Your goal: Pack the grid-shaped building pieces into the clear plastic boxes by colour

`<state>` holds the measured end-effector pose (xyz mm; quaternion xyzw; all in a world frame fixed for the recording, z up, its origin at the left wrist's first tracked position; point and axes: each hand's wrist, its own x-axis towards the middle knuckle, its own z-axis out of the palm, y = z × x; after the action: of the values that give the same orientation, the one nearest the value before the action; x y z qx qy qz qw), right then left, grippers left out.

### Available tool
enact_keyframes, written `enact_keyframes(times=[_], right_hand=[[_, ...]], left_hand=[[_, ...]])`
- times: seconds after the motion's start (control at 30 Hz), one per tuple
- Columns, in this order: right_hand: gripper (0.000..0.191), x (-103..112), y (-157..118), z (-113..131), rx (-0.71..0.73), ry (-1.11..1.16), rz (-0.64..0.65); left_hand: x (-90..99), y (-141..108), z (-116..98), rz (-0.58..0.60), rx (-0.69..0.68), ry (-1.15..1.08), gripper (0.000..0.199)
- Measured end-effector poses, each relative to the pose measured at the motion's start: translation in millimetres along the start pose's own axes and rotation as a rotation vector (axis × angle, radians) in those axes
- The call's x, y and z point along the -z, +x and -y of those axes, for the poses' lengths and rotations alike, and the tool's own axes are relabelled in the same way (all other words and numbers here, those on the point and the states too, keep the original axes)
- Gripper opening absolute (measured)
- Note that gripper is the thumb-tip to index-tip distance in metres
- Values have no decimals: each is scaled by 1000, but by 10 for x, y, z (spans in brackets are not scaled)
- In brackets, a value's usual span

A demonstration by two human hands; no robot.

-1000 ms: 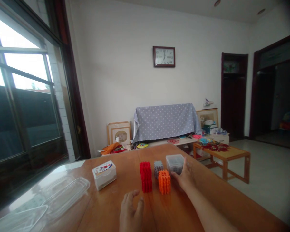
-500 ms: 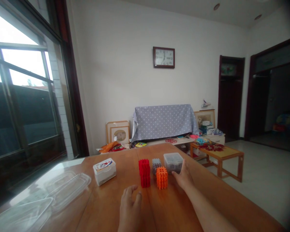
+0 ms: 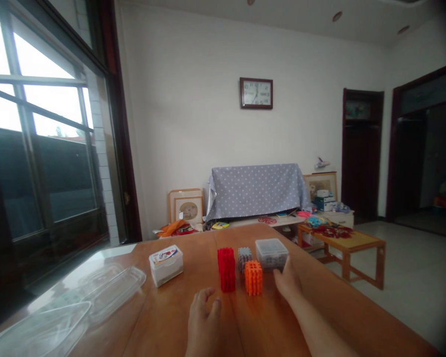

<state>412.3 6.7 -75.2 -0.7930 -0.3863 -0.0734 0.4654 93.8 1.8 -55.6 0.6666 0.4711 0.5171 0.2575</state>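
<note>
My left hand [image 3: 203,320] is over the near part of the wooden table, thumb and fingers curved and apart, with nothing between them. Just beyond it a tall red stack of toothed blocks [image 3: 226,270] stands upright. To the right of that stack are an orange block stack [image 3: 253,277] and, behind it, a grey one [image 3: 244,259]. A clear lidded plastic box [image 3: 272,254] with greyish contents sits at the right. My right hand [image 3: 289,282] is at the box's near right corner, thumb and fingers apart; whether it touches the box I cannot tell.
On the left stands a white box with a printed lid [image 3: 166,265]. Clear plastic containers [image 3: 111,292] lie at the table's left side. The wooden table [image 3: 163,317] ends in a slanting right edge. A low wooden table [image 3: 364,243] stands beyond it.
My right hand has drawn slightly back and to the right from the clear box. The whole view has shifted a little; my left hand and the block stacks keep their places.
</note>
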Motion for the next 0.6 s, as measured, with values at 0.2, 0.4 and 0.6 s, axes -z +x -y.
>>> enact_keyframes(times=[0.2, 0.4, 0.6], right_hand=[[54, 250, 12, 84, 25, 181, -111], [47, 474, -156, 533, 139, 429, -167], [34, 470, -830, 1272, 276, 656, 109]], left_hand=[[-4, -27, 36, -22, 12, 2, 29], [19, -70, 77, -87, 35, 7, 21], [41, -40, 148, -166, 189, -241, 21]])
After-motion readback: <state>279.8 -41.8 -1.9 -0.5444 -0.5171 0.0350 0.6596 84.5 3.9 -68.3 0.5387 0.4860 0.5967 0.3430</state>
